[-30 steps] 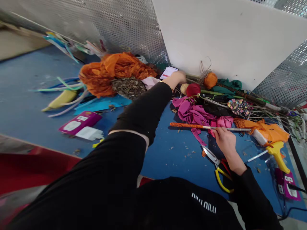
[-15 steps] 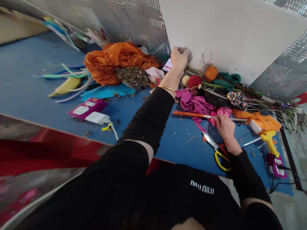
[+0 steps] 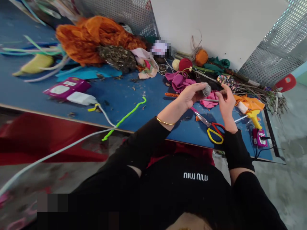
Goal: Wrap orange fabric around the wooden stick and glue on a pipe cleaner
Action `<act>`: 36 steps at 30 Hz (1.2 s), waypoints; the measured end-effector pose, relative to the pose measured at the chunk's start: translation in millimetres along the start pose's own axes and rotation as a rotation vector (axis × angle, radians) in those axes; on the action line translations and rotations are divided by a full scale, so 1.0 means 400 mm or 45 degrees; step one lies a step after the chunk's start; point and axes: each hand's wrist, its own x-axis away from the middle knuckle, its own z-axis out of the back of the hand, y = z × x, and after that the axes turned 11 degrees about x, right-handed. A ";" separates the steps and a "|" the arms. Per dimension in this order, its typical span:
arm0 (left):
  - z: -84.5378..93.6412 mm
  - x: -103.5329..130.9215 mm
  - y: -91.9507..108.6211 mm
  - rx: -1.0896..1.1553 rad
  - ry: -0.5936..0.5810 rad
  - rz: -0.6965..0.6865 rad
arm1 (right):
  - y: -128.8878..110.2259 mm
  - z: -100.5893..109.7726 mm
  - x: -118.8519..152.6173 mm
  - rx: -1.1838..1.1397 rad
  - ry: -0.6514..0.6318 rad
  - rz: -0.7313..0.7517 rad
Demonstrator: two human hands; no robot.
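Observation:
My left hand (image 3: 189, 95) is closed around a small grey ball of yarn (image 3: 206, 90). To its right, the fingers of my right hand (image 3: 225, 100) pinch a thin stick (image 3: 212, 100); orange wrapping covers its left end, and my left hand hides part of its length. Both hands are just above the blue table, close to each other. Beneath the stick lies pink cloth (image 3: 209, 103). Scissors (image 3: 215, 133) with red and yellow handles rest below the hands, blades pointing up and left.
Orange crumpled fabric (image 3: 96, 41) and a dark clump of dried matter (image 3: 117, 59) lie at the left back. A purple power strip (image 3: 68, 88) has a white plug and cable. A bright green pipe cleaner (image 3: 126, 118) hangs over the table edge. A yellow glue gun (image 3: 254, 118) lies at the right.
My left hand has come back from beside the white board with the grey yarn ball, down to the stick. My right hand still holds the stick. The view has shifted, revealing the green pipe cleaner.

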 end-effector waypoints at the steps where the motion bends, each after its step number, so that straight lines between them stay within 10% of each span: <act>1: 0.001 0.005 -0.012 0.017 -0.027 0.010 | -0.016 0.007 0.013 -0.022 -0.021 0.066; 14: 0.058 0.037 -0.082 -0.014 -0.239 0.138 | -0.050 -0.003 0.093 -0.097 -0.212 0.108; 26: 0.063 0.047 -0.101 0.054 -0.077 0.128 | -0.068 0.017 0.087 -0.321 -0.052 -0.114; 36: 0.058 0.035 -0.088 0.202 0.000 0.293 | -0.062 0.018 0.062 -1.382 -0.028 -0.684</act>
